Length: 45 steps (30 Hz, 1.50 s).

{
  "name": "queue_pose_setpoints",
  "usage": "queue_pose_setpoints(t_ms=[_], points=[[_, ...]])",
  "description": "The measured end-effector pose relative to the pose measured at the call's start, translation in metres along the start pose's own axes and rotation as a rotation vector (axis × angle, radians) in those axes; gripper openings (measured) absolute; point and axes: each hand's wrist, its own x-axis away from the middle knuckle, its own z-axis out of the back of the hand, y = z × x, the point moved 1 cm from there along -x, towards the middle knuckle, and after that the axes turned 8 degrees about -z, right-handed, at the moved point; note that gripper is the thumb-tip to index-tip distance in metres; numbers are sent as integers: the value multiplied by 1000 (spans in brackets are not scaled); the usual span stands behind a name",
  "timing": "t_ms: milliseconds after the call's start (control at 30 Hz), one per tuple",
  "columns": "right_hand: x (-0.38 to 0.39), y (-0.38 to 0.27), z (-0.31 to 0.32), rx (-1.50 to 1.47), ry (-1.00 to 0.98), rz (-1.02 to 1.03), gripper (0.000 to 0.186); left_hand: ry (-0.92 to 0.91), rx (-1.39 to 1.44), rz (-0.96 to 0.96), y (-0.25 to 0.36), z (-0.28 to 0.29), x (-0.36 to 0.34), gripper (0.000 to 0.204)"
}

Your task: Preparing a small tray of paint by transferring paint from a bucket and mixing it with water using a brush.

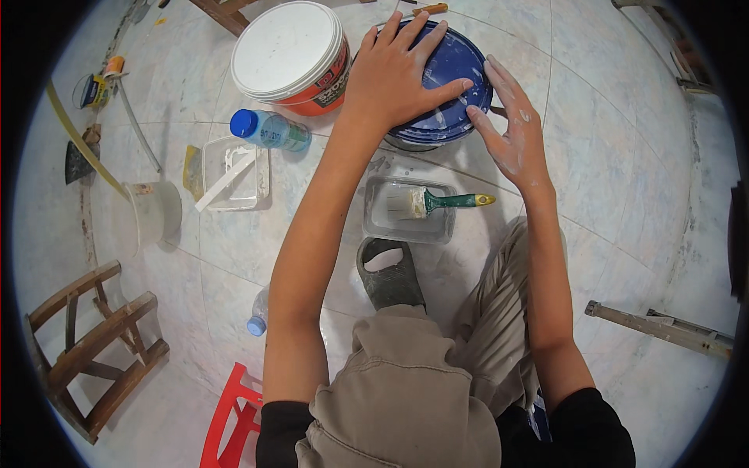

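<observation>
Fingers of the left hand (394, 74) are spread wide, palm down, over the left and far part of a blue lid (451, 70); its thumb is pointed right, across the lid. Right hand (516, 144) is set at the lid's right rim, thumb and fingers well parted; whether the rim is being gripped cannot be told. Pale smears are noted on both hands and on the lid. The round lid is seen at the top of the view, right of centre, its bucket mostly hidden beneath.

Just left of it, a tub with a white lid (285, 47) is placed. Nearer the body, a brush (456, 200) with a green, yellow-tipped handle is laid across a grey tray (390, 227), handle over the right edge. Farther left, a blue-capped bottle (273, 130) is seen lying beside a white tray (263, 175), across which a flat white stick (226, 181) is rested. At lower left, a wooden frame (97, 343) and red plastic furniture (234, 421) are found.
</observation>
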Motion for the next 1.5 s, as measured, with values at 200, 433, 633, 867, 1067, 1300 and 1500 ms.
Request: queue_pose_setpoints(t_ms=[200, 433, 633, 867, 1067, 1300, 1500], points=[[-4, 0, -2, 163, 27, 46, 58, -90, 18, -41, 11, 25, -12, 92], [-6, -8, -9, 229, 53, 43, 53, -131, 95, 31, 9, 29, -13, 93], [-5, -11, -12, 305, 74, 54, 53, -24, 71, 33, 10, 19, -7, 92], [5, -12, -27, 331, 93, 25, 54, 91, 82, 9, 1, 2, -5, 82], [7, 8, -16, 224, 17, 99, 60, 185, 230, -1, -3, 23, 3, 68], [29, 51, 0, 17, -82, -270, 70, 798, 104, 331, -17, 99, 91, 24], [29, 67, -8, 3, -154, -333, 71, 946, 223, 925, -26, 76, 176, 30]])
